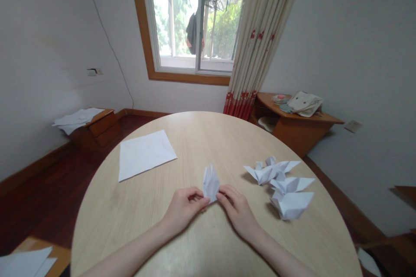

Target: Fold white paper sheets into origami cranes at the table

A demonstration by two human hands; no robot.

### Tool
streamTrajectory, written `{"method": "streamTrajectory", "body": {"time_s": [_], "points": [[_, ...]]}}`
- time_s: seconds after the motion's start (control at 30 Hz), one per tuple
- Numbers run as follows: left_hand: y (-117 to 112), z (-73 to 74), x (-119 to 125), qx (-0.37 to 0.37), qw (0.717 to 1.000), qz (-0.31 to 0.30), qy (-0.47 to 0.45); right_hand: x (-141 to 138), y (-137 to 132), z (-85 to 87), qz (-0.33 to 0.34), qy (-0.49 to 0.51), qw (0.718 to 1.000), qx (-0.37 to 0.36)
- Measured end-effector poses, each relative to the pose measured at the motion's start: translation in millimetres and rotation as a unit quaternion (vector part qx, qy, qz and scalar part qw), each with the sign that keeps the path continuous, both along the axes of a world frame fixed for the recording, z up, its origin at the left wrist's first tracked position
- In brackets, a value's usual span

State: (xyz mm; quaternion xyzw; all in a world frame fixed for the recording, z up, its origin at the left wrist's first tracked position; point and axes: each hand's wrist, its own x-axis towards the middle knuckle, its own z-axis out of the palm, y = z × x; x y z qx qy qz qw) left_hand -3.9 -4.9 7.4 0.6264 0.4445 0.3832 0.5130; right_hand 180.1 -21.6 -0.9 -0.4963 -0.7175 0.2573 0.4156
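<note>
A small piece of folded white paper [211, 182] stands upright between my hands, its pointed tips facing away from me. My left hand [186, 207] pinches its lower left side with thumb and fingers. On the lower right side, my right hand [236, 210] grips it the same way. Both hands rest close to the tabletop, and the fingertips partly hide the paper's bottom edge. Several folded white paper birds [292, 202] lie in a group to the right of my right hand. Farther off to the left, a flat sheet of white paper [147, 154] lies on the table.
The round wooden table [208, 244] fills the foreground. A small cabinet with papers [79, 117] stands at the left wall. Beyond the table, a corner desk [302, 125] holds a cloth bag [305, 103]. More sheets [27, 262] lie at the lower left.
</note>
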Motion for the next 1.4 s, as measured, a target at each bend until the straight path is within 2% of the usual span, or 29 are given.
{"method": "streamTrajectory", "body": {"time_s": [0.13, 0.37, 0.53, 0.77, 0.87, 1.03, 1.17, 1.3, 1.4], "points": [[-6, 0.3, 3, 0.097, 0.994, 0.009, 0.057, -1, -2, 1.5, -0.024, 0.017, 0.999, -0.026], [-9, -5.8, 4, 0.186, 0.976, 0.019, 0.109, -3, -4, 2.7, -0.048, 0.06, 0.995, -0.062], [-10, -10.6, 3, 0.295, 0.945, 0.001, 0.139, -4, -4, -1.0, -0.072, 0.06, 0.994, -0.056], [-11, -11.6, 3, 0.36, 0.919, 0.001, 0.161, -3, -6, -3.3, -0.089, 0.003, 0.996, -0.01], [-12, -11.2, 4, 0.355, 0.921, -0.001, 0.16, -2, -8, -3.7, -0.083, -0.021, 0.996, 0.022], [-9, -11.5, 4, 0.267, 0.954, 0.016, 0.133, -1, -12, -0.7, -0.046, -0.087, 0.985, 0.141], [-6, -10.9, 2, 0.236, 0.965, 0.013, 0.114, -2, -12, 3.3, -0.002, -0.089, 0.978, 0.187], [-4, -8.7, -1, 0.227, 0.97, 0.001, 0.083, -3, -11, 2.3, 0.0, -0.039, 0.984, 0.176], [-3, -7.0, -2, 0.187, 0.981, -0.003, 0.047, -2, -11, 2.2, -0.005, -0.008, 0.994, 0.112]]}}
